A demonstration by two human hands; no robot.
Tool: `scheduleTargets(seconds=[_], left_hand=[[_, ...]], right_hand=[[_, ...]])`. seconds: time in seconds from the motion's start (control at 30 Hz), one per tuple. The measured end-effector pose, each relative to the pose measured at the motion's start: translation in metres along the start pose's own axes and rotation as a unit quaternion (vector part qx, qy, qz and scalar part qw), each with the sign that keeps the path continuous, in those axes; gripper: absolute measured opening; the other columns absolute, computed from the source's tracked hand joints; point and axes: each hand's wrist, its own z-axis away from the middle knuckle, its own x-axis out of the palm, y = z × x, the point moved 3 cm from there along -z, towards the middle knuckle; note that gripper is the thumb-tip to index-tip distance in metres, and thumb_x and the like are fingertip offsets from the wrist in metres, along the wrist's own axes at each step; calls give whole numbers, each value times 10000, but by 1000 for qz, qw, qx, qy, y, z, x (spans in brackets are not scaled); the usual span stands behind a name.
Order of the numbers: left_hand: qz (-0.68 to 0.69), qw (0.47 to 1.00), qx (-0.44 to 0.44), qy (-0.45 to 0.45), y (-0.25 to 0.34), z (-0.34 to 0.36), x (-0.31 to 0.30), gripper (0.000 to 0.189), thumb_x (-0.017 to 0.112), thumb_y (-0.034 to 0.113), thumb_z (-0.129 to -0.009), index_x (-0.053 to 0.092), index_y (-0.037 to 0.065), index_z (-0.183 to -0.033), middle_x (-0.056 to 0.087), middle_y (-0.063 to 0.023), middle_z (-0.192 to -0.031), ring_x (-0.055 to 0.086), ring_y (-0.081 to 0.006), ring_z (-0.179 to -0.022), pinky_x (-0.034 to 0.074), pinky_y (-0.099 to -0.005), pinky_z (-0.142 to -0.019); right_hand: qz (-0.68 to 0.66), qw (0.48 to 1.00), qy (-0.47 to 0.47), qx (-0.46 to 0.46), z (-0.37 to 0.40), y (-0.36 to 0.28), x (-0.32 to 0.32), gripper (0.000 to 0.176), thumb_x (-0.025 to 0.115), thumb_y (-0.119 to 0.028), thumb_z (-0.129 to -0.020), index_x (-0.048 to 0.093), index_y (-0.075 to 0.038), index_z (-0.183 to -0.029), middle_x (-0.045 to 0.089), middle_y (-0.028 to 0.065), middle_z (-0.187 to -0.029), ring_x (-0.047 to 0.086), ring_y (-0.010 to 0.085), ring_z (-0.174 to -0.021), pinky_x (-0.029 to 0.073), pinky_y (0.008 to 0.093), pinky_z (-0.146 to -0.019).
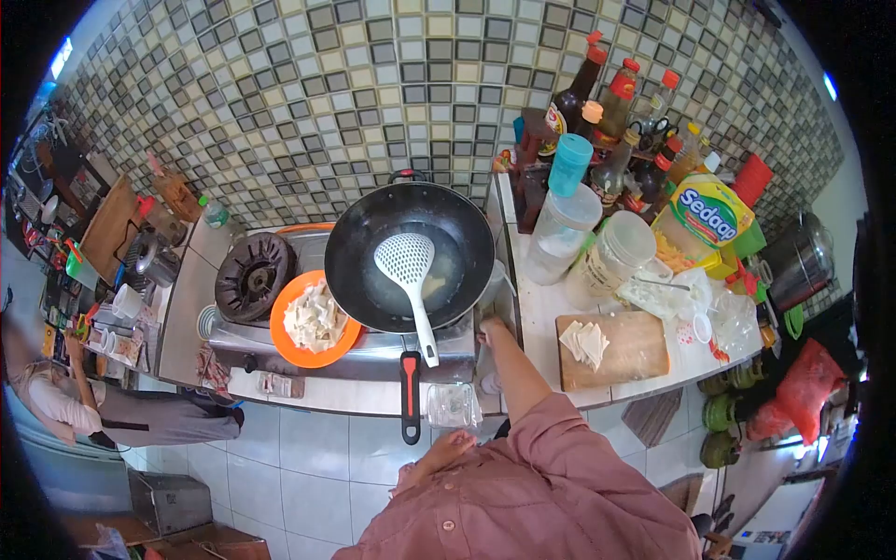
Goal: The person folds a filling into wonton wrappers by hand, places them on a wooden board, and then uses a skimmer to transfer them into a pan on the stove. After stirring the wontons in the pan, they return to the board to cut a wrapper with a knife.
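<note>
My right hand (492, 332) reaches down at the gap between the stove and the right counter, its fingers closed by clear plastic that I cannot make out. My left hand (452, 447) hangs in front of my shirt, fingers loosely bent, with nothing visible in it. A black wok (355, 252) with some clear liquid sits on the stove (252, 359). Across it lies a white slotted spoon (407, 263), its handle over the near rim. Beside the wok, an orange plate (277, 329) bears pale cut pieces (315, 319). Near my left hand, a clear plastic box (453, 406) rests at the counter's edge.
A cutting board (635, 352) with pale flat sheets (584, 343) is on the right counter. Behind it stand clear jars (564, 233), sauce bottles (576, 93) and a yellow Sedaap pack (705, 217). The wok's handle (411, 397) juts over the front edge. Another person (121, 406) is at left.
</note>
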Motion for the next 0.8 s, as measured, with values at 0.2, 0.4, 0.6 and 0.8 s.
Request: scheduleTargets(seconds=[0.2,0.4,0.6,0.8], left_hand=[[-14,999,37,34,-13,5,-5,367,492,387,-884,567,34,-822,555,-76,-735,512,-175,-699,412,-290,-662],[-5,999,-26,37,-23,9,-9,383,494,396,-882,572,22,-858,569,-79,-740,517,-165,-690,417,-293,-650],[32,997,-46,48,-30,9,-6,379,512,391,-873,583,20,-885,569,-59,-720,513,-137,-663,419,-273,-621],[31,997,-54,51,-59,-3,-6,377,521,393,-866,604,27,-902,561,-45,-704,508,-131,-653,415,-268,-607]], right_hand=[[257,957,-33,-131,-116,37,33,213,421,-78,-867,528,-46,-1048,576,142,-827,527,210,-570,401,385,-411],[407,873,108,-248,-169,57,47,314,491,-133,-834,534,-17,-1123,535,180,-1166,526,264,-1088,447,348,-849],[395,880,84,-249,-171,60,38,235,508,-109,-815,577,-30,-1025,569,186,-1091,538,312,-1051,466,372,-823],[401,844,109,-340,-194,81,49,169,472,-61,-820,619,-23,-894,617,171,-969,600,300,-907,489,360,-722]])
